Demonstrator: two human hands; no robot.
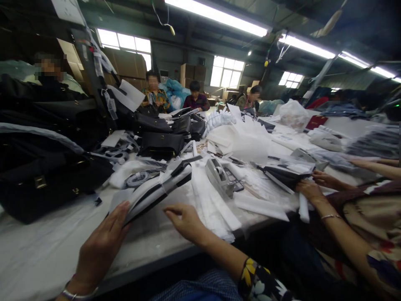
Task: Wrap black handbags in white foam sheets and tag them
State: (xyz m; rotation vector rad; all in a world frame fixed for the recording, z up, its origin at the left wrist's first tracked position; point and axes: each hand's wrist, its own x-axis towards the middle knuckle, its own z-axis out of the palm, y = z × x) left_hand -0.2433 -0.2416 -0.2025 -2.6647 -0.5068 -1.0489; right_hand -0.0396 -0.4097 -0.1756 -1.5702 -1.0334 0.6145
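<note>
My left hand grips the near end of a black bag that is tilted up on its edge over the table. White foam wrapping lies along the bag, and a clear band or strip seems to go round its middle. To the right of the bag is my right hand, thumb and forefinger pinched together just clear of it. Anything between those fingertips is too small to make out. Beyond the bag stands a grey tape dispenser, and white foam strips lie beside it.
Large black handbags crowd the left side. A smaller black bag and a stack of white foam sheets lie farther back. At right, a co-worker's hands handle another black bag. Several people sit across the table.
</note>
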